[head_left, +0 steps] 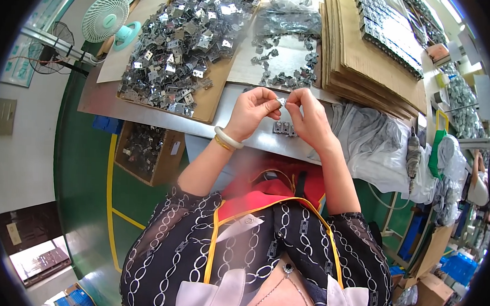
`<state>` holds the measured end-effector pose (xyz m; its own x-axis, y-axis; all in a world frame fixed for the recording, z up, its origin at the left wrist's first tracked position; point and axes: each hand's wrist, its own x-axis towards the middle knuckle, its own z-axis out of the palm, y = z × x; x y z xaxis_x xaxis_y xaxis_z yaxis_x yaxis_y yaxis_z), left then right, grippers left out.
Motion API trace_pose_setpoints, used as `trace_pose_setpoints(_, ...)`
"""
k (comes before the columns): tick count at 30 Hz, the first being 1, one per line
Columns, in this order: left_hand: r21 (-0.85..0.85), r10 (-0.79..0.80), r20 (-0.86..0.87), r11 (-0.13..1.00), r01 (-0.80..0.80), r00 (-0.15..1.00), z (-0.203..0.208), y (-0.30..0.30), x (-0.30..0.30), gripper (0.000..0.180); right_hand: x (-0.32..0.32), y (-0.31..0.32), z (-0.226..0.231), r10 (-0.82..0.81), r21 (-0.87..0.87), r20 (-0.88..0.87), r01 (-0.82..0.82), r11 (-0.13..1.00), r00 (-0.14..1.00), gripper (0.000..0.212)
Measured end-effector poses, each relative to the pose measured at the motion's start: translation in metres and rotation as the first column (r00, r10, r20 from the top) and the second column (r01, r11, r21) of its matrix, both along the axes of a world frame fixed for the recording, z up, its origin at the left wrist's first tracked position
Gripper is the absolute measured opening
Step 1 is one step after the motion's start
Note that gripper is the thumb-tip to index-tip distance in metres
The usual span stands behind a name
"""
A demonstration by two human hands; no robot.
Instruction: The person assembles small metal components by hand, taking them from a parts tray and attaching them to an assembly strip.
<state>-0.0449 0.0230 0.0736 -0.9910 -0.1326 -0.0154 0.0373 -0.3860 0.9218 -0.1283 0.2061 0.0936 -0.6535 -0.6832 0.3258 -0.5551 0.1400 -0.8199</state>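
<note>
Above a metal table's [259, 138] front edge, the left hand [255, 107] pinched a small metal part [281, 101]; the right hand [311, 118] met it, its grip unclear. Metal pieces [178, 46] heaped cardboard [219, 86] beside a fan [105, 17]; the floor [88, 173] was green.

Small piece [281, 101] partly hidden by left grip [250, 110]
</note>
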Motion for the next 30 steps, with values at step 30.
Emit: trace_pose_setpoints(30, -0.854, 0.306, -0.442, -0.432, -0.291, 0.843, -0.025, -0.112, -0.005, 0.022, 0.023, 0.006, -0.043, -0.399, -0.014, 0.170, 0.407, 0.913, 0.901, 0.032)
